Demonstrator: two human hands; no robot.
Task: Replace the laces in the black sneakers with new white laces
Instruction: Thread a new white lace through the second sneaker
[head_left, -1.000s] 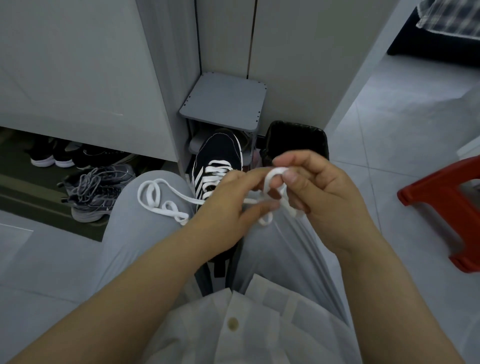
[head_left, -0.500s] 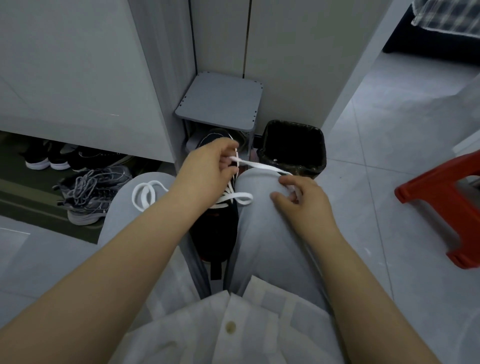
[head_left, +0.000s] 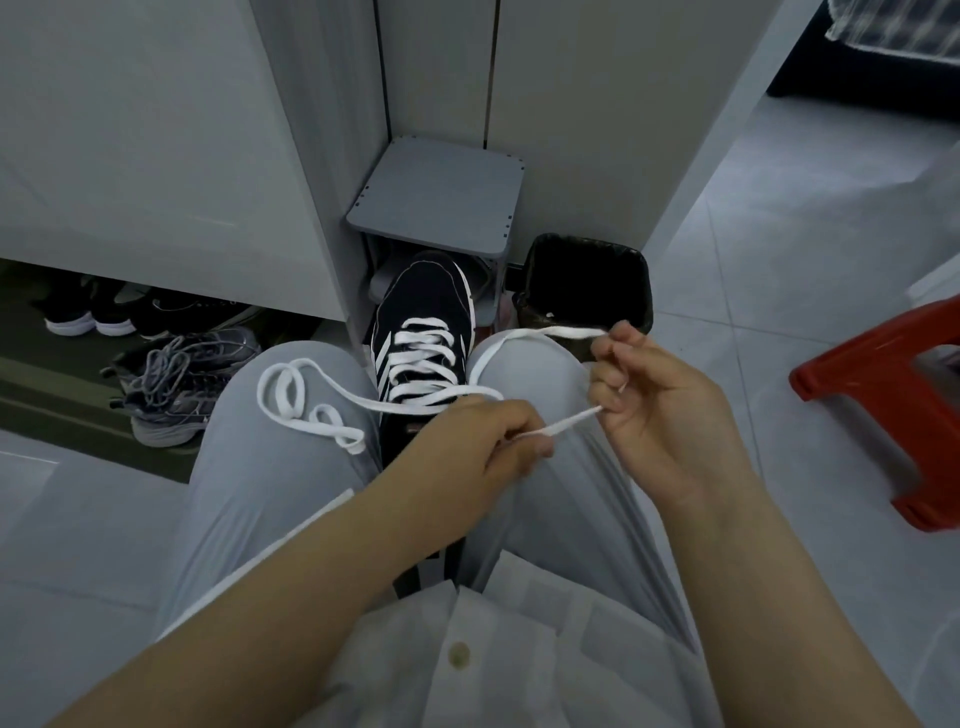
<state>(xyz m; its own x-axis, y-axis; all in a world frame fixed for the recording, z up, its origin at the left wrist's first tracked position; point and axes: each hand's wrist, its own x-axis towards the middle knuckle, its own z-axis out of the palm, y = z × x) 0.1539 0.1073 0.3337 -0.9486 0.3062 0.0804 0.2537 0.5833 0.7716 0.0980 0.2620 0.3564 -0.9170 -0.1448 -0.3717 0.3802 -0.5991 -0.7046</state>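
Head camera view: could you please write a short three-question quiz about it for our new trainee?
1. True or false: the black sneaker sits between the person's knees.
2. What stands on the floor just to the right of the sneaker in the picture? A) a blue bucket B) a black bin C) a cardboard box
3. What do the left hand and the right hand both pinch?

Key: 1 true; 2 B; 3 the white lace.
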